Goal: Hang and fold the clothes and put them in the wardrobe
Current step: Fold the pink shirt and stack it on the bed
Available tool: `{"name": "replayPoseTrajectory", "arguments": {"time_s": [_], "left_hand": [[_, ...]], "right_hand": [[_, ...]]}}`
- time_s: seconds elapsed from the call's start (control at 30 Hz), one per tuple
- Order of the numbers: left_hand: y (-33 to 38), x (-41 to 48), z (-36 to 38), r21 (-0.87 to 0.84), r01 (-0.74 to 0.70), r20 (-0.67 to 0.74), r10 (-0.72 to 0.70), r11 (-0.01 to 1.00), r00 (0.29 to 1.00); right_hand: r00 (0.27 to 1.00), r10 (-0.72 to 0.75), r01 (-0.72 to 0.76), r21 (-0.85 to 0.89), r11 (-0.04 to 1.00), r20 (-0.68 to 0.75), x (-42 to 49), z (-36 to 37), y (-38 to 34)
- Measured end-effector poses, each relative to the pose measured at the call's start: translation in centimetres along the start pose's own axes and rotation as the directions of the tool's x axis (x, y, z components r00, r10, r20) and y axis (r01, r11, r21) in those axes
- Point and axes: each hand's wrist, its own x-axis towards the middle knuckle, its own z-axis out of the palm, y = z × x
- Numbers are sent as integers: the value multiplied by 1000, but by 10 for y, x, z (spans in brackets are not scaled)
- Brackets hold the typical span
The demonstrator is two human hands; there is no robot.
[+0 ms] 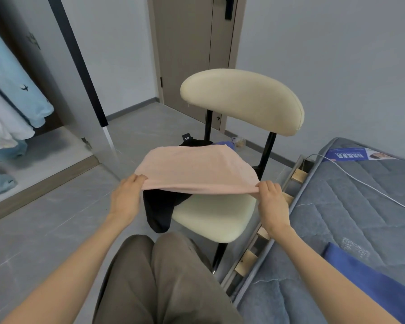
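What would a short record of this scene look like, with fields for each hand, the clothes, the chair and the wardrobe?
left hand: pinches the near left corner of the pink garment
right hand: pinches its near right corner
pink garment: spread out, held over the chair seat
black garment: on the seat under the pink one, hanging over the front edge
chair: cream, backrest on the far side
wardrobe: open, at the left
light blue clothes: hanging inside the wardrobe

Head view, forward and down, near the chair [211,218]
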Motion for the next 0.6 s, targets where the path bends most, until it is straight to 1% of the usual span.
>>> {"name": "replayPoseTrajectory", "arguments": {"time_s": [0.1, 0.23, 0.3, 0.37, 0.5, 0.6], "left_hand": [[1, -10, -6, 83, -22, 100, 14, 996, 995], [3, -23, -8, 149, -61, 264, 20, 987, 964], [4, -27, -6, 173, -88, 308, 31, 981, 951], [4, -28, -5, 185, -109, 316, 46, 977, 948], [3, -15, -5, 213, -107, 303, 39, 971, 952], [5, 9, -7, 304, -119, 283, 30, 945, 959]], "right_hand": [[999, 12, -9, -102, 995, 32, -13, 0, 3], [995, 55, -38, -181, 983, 85, -27, 0, 4], [989, 69, -39, -223, 974, 129, -29, 2, 6], [985, 83, -44, -241, 970, 154, -29, 4, 7], [984, 91, -52, -248, 967, 151, -15, 8, 10], [985, 109, -72, -251, 965, 136, 8, 10, 11]]}}
